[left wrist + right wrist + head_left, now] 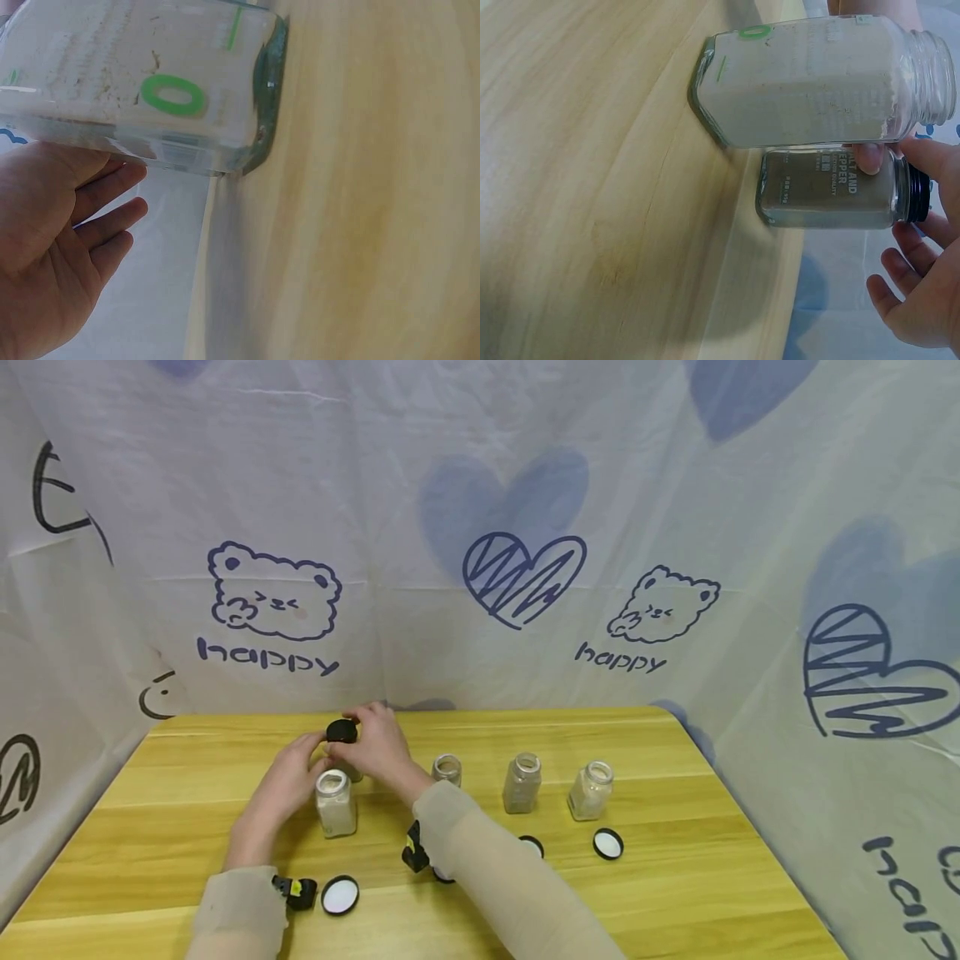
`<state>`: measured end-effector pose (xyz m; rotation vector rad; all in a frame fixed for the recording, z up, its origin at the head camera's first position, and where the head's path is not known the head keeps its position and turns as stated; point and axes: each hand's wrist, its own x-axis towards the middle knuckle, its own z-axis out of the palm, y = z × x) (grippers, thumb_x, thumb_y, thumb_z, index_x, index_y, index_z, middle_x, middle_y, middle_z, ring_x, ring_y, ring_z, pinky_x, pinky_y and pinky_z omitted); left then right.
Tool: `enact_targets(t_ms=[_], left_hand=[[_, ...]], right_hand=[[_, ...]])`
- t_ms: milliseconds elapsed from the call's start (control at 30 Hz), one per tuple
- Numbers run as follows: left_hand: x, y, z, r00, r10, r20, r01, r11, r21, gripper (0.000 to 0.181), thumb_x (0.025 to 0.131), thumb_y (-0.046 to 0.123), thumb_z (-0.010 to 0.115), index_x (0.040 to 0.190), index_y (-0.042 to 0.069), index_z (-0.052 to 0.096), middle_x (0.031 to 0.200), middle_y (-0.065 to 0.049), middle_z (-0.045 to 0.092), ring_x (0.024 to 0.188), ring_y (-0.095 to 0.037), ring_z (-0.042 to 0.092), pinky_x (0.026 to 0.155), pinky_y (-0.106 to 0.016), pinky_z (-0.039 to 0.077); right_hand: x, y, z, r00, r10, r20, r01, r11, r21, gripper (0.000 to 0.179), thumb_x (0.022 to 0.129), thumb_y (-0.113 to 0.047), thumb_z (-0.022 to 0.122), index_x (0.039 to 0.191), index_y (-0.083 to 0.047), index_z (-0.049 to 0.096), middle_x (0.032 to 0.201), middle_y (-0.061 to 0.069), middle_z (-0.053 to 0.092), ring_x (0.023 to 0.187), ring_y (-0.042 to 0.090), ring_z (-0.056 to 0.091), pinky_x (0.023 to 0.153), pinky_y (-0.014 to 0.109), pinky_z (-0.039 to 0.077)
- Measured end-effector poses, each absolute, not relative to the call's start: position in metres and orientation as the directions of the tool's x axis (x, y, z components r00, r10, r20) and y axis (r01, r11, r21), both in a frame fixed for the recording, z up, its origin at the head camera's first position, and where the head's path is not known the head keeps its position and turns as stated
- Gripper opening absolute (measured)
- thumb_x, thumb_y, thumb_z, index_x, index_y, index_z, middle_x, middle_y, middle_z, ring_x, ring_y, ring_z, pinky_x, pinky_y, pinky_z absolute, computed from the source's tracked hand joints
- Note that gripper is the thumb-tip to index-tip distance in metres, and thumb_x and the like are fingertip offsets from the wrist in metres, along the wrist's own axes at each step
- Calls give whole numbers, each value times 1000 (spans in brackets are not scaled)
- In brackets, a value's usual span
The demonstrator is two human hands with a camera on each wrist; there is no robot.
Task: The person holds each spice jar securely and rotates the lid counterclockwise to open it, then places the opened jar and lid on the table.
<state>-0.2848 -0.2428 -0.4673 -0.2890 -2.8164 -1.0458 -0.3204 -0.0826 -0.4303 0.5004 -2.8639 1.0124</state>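
Note:
A small glass jar of powder with printed "salt and pepper" lettering [821,191] stands upright on the table, its black lid [342,731] on top. My right hand [381,745] pinches that lid between thumb and fingers, the other fingers spread loosely. Around the jar from the left, my left hand [288,777] holds it near its neck; a fingertip shows on the glass in the right wrist view. Just in front stands a lidless glass jar [336,810] of pale powder with a green 0 mark, which hides part of the left hand in the left wrist view.
To the right stand more lidless jars: one [447,768] partly behind the right arm, another [522,785], and a third [590,792]. Black lids with white insides lie nearer me, one at left [341,895], one at right [608,843], others partly covered by the sleeve. A printed cloth [420,635] hangs behind.

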Motion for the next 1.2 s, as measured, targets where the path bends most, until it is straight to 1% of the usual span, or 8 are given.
enact_targets(t_ms=[267, 533, 667, 833, 1033, 1200], left_hand=[[-285, -243, -469, -971, 137, 194, 230, 743, 628, 47, 106, 7, 58, 147, -12, 47, 147, -37, 48, 136, -56, 44, 114, -68, 36], [-285, -241, -467, -971, 138, 193, 230, 745, 626, 47, 106, 7, 58, 147, -12, 46, 147, -37, 48, 137, -56, 44, 114, -68, 37], [-284, -241, -467, -972, 140, 191, 230, 748, 622, 48, 106, 8, 58, 148, -12, 45, 147, -38, 47, 136, -56, 44, 114, -68, 37], [-283, -241, -467, -971, 138, 194, 231, 746, 625, 50, 107, 10, 58, 149, -11, 45, 148, -37, 47, 137, -56, 44, 114, -68, 36], [-284, -242, -467, -978, 132, 163, 207, 742, 638, 52, 108, 13, 57, 152, -9, 42, 152, -37, 43, 140, -56, 40, 116, -69, 33], [-285, -242, -467, -980, 132, 151, 199, 738, 644, 54, 108, 16, 57, 153, -8, 41, 153, -37, 41, 141, -56, 38, 116, -69, 31]], right_hand=[[-321, -83, -428, -940, -295, 171, -340, 758, -557, 52, 90, -41, 82, 137, -23, 69, 134, 0, 61, 120, 15, 54, 95, 24, 52], [-322, -83, -428, -923, -334, 193, -385, 768, -512, 54, 90, -36, 81, 140, -21, 67, 131, -1, 63, 118, 14, 54, 92, 21, 50], [-322, -82, -427, -917, -348, 196, -398, 761, -513, 55, 90, -34, 81, 141, -20, 66, 132, -1, 64, 119, 15, 55, 95, 22, 50], [-322, -82, -428, -915, -354, 196, -403, 759, -511, 55, 91, -32, 80, 142, -21, 66, 135, -3, 64, 121, 14, 54, 98, 21, 48], [-320, -82, -428, -912, -361, 193, -408, 755, -514, 53, 92, -30, 79, 143, -22, 65, 139, -4, 63, 123, 13, 54, 100, 22, 48], [-319, -81, -427, -906, -375, 195, -420, 744, -520, 51, 94, -25, 76, 143, -21, 65, 138, -3, 63, 122, 14, 54, 101, 22, 48]])
